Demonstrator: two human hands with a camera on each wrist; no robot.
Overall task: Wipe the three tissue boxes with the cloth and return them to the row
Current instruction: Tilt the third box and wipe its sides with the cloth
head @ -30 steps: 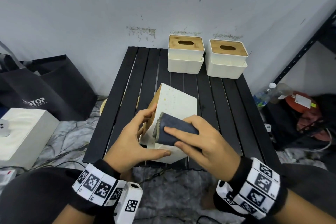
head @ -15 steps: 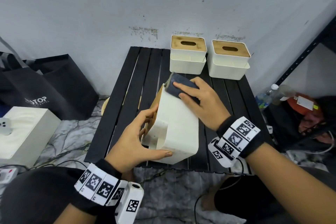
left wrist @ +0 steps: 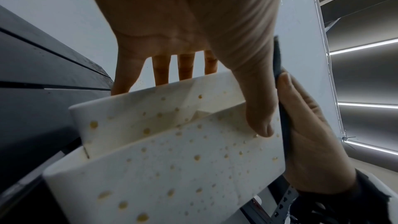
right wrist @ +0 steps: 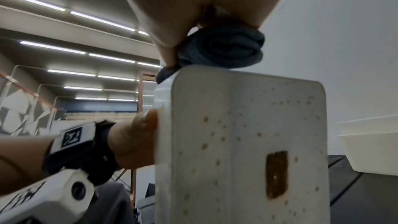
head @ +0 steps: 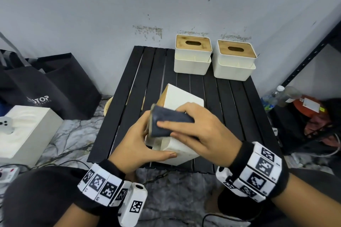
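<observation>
Tissue box (head: 181, 129) in hand, tipped on its side above the near half of the black slatted table (head: 129, 97), lifted out of the row. Head view: my left hand (head: 136, 145) grips it from the lid side, thumb along the near lower edge. My right hand (head: 201, 131) presses the folded dark cloth (head: 169, 121) flat against the upward white face, fingers laid over the cloth. Two more boxes, middle box (head: 192, 55) and right box (head: 234, 60), stand upright side by side at the far edge by the wall; the gap to their left looks like the slot for mine. I cannot tell from here whether those two are wiped.

Left wrist view: left thumb across the box's stepped side, fingers reaching behind its far edge. This face is covered in yellowish spots, so I judge it not yet cleaned. The cloth shows only edge-on, under the right hand.

Right wrist view: the rolled fold of cloth sits on the box's upper edge, pinned by the right thumb. The face below carries brown specks and a brown rectangular patch.

Judgement: wiping of this box is under way, several faces left, then its return.
</observation>
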